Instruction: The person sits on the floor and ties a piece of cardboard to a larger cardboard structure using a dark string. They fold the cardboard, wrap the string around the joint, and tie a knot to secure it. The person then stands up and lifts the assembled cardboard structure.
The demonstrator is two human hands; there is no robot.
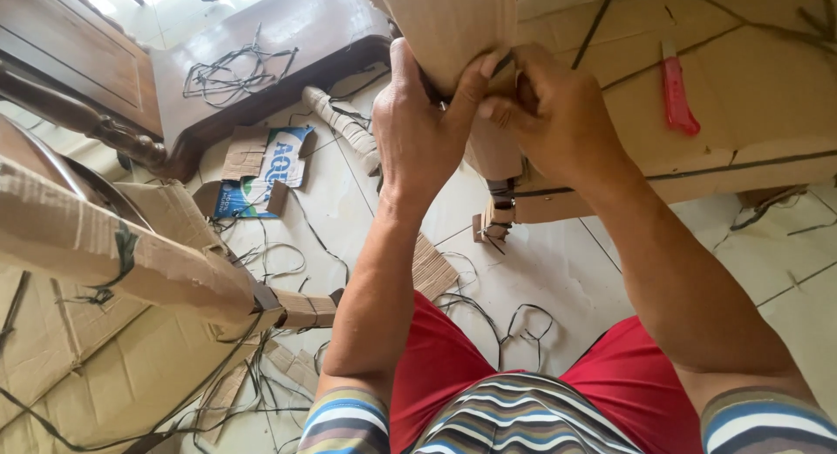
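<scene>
My left hand (423, 122) and my right hand (558, 114) meet at the top middle, both gripping the lower edge of a brown cardboard wrapping (453, 22) folded round a furniture part. My left thumb presses the cardboard from the front, and my right fingers pinch the same edge where a dark strap (504, 66) crosses it. Below my hands a cardboard-wrapped leg (497, 210) bound with dark strap reaches the tiled floor.
A red utility knife (677, 92) lies on a cardboard-covered surface (750, 114) at the right. A wrapped chair part (131, 253) lies left. Dark wooden furniture (279, 61) with loose straps (231, 75) stands behind. Cardboard scraps (261, 170) and strap pieces (488, 314) litter the floor.
</scene>
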